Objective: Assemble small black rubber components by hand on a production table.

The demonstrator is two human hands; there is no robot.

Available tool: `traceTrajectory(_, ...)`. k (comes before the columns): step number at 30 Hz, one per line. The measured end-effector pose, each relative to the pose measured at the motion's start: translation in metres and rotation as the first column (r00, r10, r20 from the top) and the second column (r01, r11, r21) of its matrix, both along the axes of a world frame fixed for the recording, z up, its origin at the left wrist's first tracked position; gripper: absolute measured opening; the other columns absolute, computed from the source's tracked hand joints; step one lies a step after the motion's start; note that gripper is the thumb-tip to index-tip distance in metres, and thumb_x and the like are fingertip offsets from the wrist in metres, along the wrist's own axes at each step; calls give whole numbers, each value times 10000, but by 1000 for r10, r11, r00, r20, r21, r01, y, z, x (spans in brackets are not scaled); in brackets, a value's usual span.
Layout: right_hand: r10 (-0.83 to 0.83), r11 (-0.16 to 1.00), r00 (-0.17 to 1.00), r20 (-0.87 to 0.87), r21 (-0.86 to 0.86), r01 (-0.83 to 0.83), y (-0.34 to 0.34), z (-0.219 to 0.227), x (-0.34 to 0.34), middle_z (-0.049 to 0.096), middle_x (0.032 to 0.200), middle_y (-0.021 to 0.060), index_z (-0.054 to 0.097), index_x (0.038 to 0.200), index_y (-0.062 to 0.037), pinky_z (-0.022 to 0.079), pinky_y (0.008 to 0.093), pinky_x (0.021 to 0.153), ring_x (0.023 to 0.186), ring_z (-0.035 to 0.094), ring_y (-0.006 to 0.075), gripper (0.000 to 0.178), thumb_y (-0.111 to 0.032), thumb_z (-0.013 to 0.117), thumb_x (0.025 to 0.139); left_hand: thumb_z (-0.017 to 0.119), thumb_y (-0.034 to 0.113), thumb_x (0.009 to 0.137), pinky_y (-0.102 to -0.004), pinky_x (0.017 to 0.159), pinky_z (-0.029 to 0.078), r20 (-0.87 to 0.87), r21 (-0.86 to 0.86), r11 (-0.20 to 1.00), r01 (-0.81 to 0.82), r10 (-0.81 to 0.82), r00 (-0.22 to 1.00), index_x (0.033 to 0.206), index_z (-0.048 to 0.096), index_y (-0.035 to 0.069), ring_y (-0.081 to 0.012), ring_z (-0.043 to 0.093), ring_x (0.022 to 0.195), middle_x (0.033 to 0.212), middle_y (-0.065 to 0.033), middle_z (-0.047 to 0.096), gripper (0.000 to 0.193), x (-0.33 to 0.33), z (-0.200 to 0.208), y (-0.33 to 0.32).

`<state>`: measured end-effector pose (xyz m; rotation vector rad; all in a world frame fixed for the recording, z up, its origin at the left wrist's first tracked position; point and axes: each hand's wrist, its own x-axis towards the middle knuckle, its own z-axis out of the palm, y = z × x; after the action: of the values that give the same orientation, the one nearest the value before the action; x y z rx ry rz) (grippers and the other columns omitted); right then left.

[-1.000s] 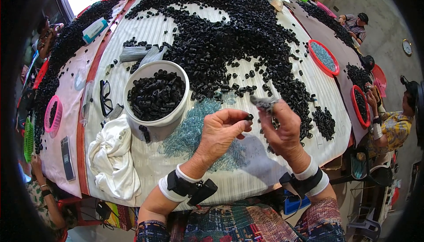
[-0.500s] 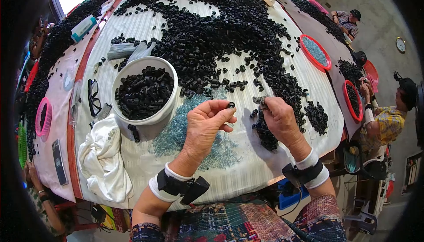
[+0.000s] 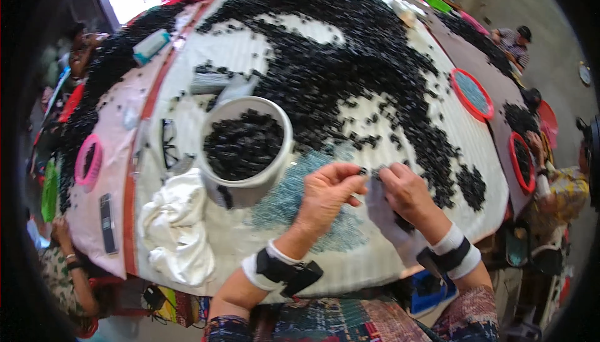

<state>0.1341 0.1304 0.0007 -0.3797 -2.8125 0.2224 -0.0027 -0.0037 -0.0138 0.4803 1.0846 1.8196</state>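
Above the near middle of the cloth-covered table, my two hands work close together. Between thumb and forefinger, my left hand (image 3: 330,197) pinches a small black plastic part (image 3: 363,171). My right hand (image 3: 407,193) is closed with its fingertips just beside that part; a small greyish bit shows at them, too blurred to name. Beneath my left hand spreads a heap of tiny clear bluish pieces (image 3: 284,195). A few black parts lie under my right hand, mostly hidden by it. Left of my hands stands a white bucket (image 3: 282,148) filled with black plastic parts (image 3: 244,145).
A large pile of black parts (image 3: 369,73) covers the table's far side. Left lie a crumpled white cloth (image 3: 178,229), eyeglasses (image 3: 169,142) and a phone (image 3: 108,223). A red basket (image 3: 472,94) of bluish pieces sits right. Other people work around the tables.
My right hand has come left, bringing its fingertips near the part in my left hand. The whole view has shifted, so the table appears farther right, and the picture is blurrier.
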Motion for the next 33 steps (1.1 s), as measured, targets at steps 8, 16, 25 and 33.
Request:
traceTrajectory(8, 41, 999, 999, 17, 20, -41, 8, 1, -1, 507, 747, 110, 519, 838, -68, 456, 400, 628, 731, 543, 311, 155, -2, 551, 702, 675, 94, 818, -206, 523, 522, -19, 28, 999, 29, -28, 999, 970, 601, -17, -113, 638, 698, 817, -66, 641, 202, 6, -2, 1)
traceTrajectory(16, 108, 980, 994, -29, 171, -101, -1, -2, -9, 511, 774, 96, 532, 847, -54, 449, 375, 635, 711, 536, 283, 138, -63, 550, 711, 662, 100, 831, -196, 529, 517, -16, 26, 997, 70, -69, 997, 1002, 591, -20, -99, 626, 708, 848, -55, 629, 221, 2, -1, 0)
traceTrajectory(25, 31, 991, 990, -139, -122, -49, 2, -14, -13, 496, 784, 131, 515, 818, -30, 449, 400, 636, 739, 528, 330, 123, 7, 556, 709, 664, 99, 829, -196, 530, 519, -30, 10, 997, 73, -73, 997, 1011, 585, -27, -99, 624, 710, 854, -56, 625, 234, 1, -2, 2)
traceTrajectory(33, -71, 970, 950, -305, -241, -5, -9, 7, -17, 521, 818, 135, 519, 840, -8, 448, 356, 572, 670, 552, 308, 187, 88, 558, 684, 667, 88, 821, -214, 555, 526, -59, 13, 995, 96, -95, 994, 1007, 595, -19, -104, 626, 731, 854, -61, 636, 226, 0, -4, 1)
